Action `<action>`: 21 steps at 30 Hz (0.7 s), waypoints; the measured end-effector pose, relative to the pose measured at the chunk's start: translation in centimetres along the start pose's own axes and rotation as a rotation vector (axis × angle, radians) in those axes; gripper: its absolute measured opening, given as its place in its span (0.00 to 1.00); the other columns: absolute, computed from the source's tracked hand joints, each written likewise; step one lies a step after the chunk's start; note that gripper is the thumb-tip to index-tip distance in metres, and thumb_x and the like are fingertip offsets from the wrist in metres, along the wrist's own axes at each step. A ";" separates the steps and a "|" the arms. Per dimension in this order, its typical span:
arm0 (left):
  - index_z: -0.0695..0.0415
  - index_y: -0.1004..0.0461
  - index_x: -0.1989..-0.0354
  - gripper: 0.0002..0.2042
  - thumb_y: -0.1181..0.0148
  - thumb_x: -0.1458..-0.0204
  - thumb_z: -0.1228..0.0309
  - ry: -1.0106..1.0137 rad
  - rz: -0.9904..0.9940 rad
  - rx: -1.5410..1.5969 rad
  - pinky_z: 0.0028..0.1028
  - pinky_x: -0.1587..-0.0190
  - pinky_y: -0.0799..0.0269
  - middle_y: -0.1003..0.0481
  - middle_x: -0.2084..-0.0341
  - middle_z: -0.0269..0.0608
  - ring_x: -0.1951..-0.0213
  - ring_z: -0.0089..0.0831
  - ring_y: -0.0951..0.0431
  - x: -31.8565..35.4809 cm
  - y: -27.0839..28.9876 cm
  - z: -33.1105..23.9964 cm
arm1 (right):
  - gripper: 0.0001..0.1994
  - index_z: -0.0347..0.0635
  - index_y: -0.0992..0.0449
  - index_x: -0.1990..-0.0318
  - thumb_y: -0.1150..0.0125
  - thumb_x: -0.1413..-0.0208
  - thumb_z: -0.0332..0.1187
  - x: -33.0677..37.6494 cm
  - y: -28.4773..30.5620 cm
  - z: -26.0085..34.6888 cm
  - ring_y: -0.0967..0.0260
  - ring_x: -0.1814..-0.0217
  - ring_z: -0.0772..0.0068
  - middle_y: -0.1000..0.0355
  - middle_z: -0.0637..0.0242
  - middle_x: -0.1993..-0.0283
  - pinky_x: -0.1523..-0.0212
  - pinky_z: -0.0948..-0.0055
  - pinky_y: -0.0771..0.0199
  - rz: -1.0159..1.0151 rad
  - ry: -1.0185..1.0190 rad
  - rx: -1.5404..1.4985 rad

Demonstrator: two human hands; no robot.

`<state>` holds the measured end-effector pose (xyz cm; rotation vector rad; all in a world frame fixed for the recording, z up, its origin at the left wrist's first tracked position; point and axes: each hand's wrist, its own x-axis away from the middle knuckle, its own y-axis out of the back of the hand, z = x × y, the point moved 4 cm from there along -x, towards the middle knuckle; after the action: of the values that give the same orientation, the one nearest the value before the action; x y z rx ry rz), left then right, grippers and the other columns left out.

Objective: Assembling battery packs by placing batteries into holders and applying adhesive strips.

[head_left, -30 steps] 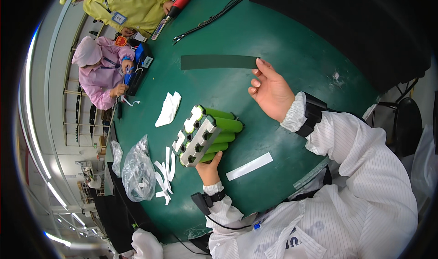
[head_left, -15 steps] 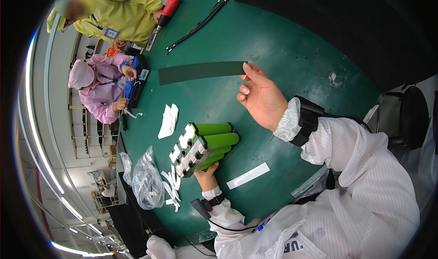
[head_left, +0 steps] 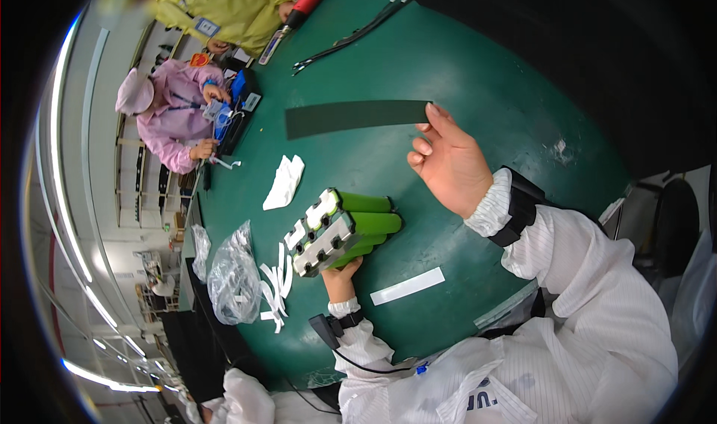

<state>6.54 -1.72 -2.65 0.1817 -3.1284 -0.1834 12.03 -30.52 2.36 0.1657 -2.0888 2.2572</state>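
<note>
In my right hand (head_left: 452,155), thumb and fingers pinch one end of a long dark grey-green strip (head_left: 355,118). The strip stretches off to the left above the table, thin and slightly curved. My left hand (head_left: 342,278) grips a battery pack (head_left: 351,226) from below, and most of its fingers are hidden behind it. The pack is made of several green cylindrical cells, with a black holder and silver metal plates on the end facing left. Between the two, a gap separates the strip from the pack. A flat white strip (head_left: 407,286) lies on the table, nearest my left forearm.
Crumpled white paper (head_left: 284,182), white scraps (head_left: 276,290) and a clear plastic bag (head_left: 235,278) lie on the green table (head_left: 478,304). Black cables (head_left: 351,39) lie farther off. Two people work across the table, one (head_left: 175,110) in pink, one (head_left: 231,10) in yellow near a red-handled tool (head_left: 306,2).
The whole view has shifted, so most of the scene sits somewhat to the right and higher. Both hands keep their holds, and the pack is turned slightly.
</note>
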 end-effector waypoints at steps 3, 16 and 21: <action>0.68 0.30 0.64 0.15 0.39 0.64 0.84 0.045 0.061 -0.061 0.26 0.59 0.33 0.27 0.68 0.41 0.64 0.28 0.27 -0.4 0.1 0.8 | 0.08 0.50 0.36 0.65 0.43 0.50 0.35 -0.1 0.1 -0.3 0.48 0.76 0.83 0.43 0.77 0.71 0.70 0.80 0.46 0.011 -0.004 0.093; 0.65 0.36 0.56 0.15 0.48 0.56 0.80 -0.406 -0.280 0.066 0.28 0.53 0.39 0.32 0.60 0.42 0.55 0.29 0.33 2.6 5.5 -6.2 | 0.05 0.48 0.37 0.64 0.48 0.47 0.31 3.4 -1.0 -4.3 0.46 0.74 0.82 0.43 0.77 0.73 0.69 0.78 0.44 0.135 -0.144 0.517; 0.64 0.30 0.66 0.09 0.47 0.51 0.71 -0.468 -0.171 0.208 0.22 0.66 0.38 0.29 0.73 0.40 0.70 0.24 0.31 4.3 4.9 -7.7 | 0.05 0.48 0.36 0.64 0.48 0.47 0.30 5.7 -1.3 -5.6 0.45 0.74 0.82 0.41 0.76 0.72 0.68 0.78 0.43 0.076 -0.068 0.589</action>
<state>1.73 1.75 5.59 0.4731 -3.5932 0.1215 6.37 -25.03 3.94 0.1913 -1.4096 2.8818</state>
